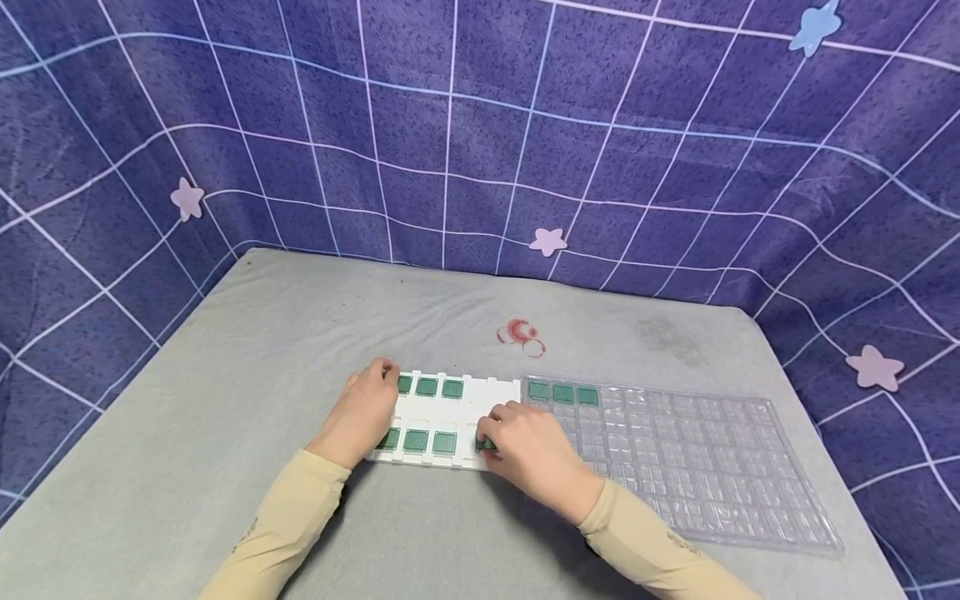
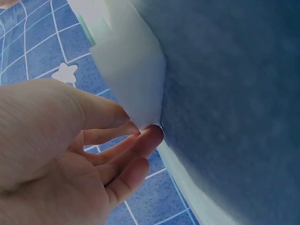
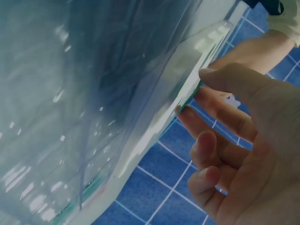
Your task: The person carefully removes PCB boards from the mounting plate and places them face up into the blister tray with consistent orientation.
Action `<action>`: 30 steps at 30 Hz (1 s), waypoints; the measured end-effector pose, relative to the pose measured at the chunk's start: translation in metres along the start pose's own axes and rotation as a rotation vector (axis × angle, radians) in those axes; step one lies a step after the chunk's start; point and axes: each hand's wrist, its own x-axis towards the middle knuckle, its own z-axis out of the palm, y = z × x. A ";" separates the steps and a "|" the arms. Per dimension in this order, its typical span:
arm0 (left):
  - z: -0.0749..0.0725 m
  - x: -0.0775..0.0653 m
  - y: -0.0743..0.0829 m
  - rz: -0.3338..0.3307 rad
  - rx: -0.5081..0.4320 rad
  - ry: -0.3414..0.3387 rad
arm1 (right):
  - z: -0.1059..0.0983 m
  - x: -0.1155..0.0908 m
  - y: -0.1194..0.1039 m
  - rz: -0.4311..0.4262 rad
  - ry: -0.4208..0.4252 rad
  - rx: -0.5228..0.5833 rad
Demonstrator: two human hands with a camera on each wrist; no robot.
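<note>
My left hand (image 1: 363, 412) grips the left end of a white tray (image 1: 427, 410); in the left wrist view the thumb and fingers (image 2: 149, 140) pinch the corner of this white tray (image 2: 133, 70). Several small green circuit boards (image 1: 445, 442) lie in two rows along its edges. Over the tray's front right part, my right hand (image 1: 531, 450) pinches one green circuit board (image 1: 485, 445) at the front edge, partly hidden by the fingers. The right wrist view shows that board edge-on between thumb and fingers (image 3: 218, 77).
Right of the white tray lies a clear plastic compartment tray (image 1: 750, 467), with 3 green boards (image 1: 563, 393) in its back row at the left. Red marks (image 1: 519, 332) stain the grey cloth (image 1: 420, 308) behind. A purple gridded curtain (image 1: 405, 167) surrounds the table.
</note>
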 end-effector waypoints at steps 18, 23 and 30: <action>0.001 -0.001 -0.001 -0.005 -0.010 0.002 | -0.007 -0.014 0.051 0.109 -0.031 0.063; 0.001 -0.001 -0.001 -0.005 -0.011 0.000 | -0.004 -0.017 0.060 0.132 -0.088 0.072; 0.000 0.000 -0.001 -0.002 -0.012 -0.006 | -0.001 -0.020 0.067 0.144 -0.123 0.099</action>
